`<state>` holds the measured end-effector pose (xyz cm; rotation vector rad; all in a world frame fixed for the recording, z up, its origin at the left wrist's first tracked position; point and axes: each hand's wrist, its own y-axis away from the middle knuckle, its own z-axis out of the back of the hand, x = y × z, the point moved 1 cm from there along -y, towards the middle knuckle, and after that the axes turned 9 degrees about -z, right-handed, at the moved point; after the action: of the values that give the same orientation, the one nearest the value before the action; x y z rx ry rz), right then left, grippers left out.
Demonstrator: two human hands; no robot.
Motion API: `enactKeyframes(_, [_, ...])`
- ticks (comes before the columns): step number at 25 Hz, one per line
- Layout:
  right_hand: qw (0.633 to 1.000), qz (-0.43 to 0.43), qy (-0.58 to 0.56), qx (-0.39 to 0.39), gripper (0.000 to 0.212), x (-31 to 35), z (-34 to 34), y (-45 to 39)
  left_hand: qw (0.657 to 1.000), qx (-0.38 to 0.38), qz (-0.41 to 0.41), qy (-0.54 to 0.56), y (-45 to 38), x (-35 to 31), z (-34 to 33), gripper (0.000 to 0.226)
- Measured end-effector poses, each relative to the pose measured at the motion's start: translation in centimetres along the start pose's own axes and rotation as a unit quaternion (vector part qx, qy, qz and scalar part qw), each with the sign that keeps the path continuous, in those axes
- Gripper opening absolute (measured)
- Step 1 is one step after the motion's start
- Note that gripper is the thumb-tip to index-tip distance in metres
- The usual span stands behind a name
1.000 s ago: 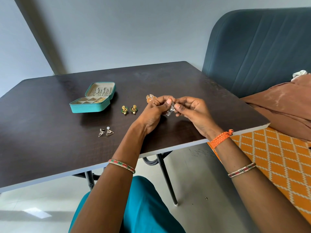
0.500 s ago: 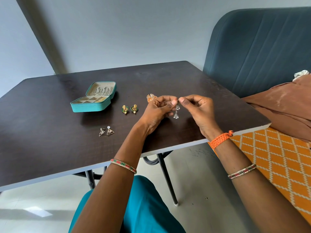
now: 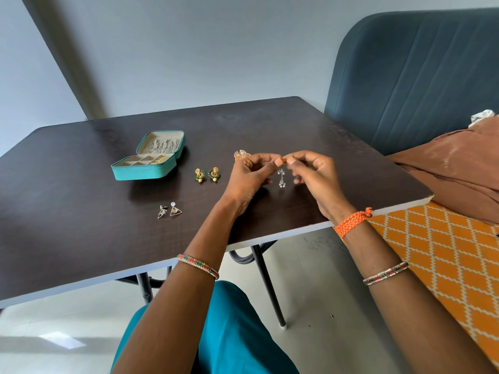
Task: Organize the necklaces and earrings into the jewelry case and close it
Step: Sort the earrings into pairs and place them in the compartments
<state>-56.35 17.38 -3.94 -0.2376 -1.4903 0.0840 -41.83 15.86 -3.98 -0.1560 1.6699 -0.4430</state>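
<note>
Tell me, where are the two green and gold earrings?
In the head view the green and gold earrings lie side by side on the table, just right of the open teal jewelry case and left of the left hand.

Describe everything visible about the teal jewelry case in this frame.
The jewelry case is a small teal box that looks fabric-covered, lying open on the dark table, lid tilted back. Its beige lining shows divided compartments, one holding something gold. Silvery pieces hang in a row inside the lid. Neither hand touches it.
</note>
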Motion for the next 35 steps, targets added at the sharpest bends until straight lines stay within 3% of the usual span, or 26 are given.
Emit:
enactKeyframes(4, [0.998, -0.04, 0.011, 0.041, 0.02, -0.4, -0.1, -0.4, 1.0, -0.002, -0.009, -0.006, 0.0, -0.1, 0.0, 0.008])
enactKeyframes(11, [0.996, -0.044, 0.047, 0.056, 0.008, -0.7, -0.5, -0.4, 1.0, 0.0, 0.005, 0.003, -0.2, 0.0, 0.1, 0.008])
enactKeyframes(24, [1.0, 0.014, 0.007, 0.001, 0.003, 0.0, 0.1, 0.2, 1.0, -0.022, 0.02, -0.003, -0.1, 0.0, 0.3, 0.007])
enactKeyframes(28, [1.0, -0.008, -0.001, 0.002, 0.018, 0.1, 0.1, 0.2, 0.999, -0.036, 0.02, -0.004, -0.1, -0.2, 0.3, 0.006])
enactKeyframes(35, [1.0, 0.003, 0.007, 0.026, 0.007, -0.5, -0.1, -0.4, 0.998, -0.006, -0.046, -0.046, 0.2, -0.3, -0.1, 0.006])
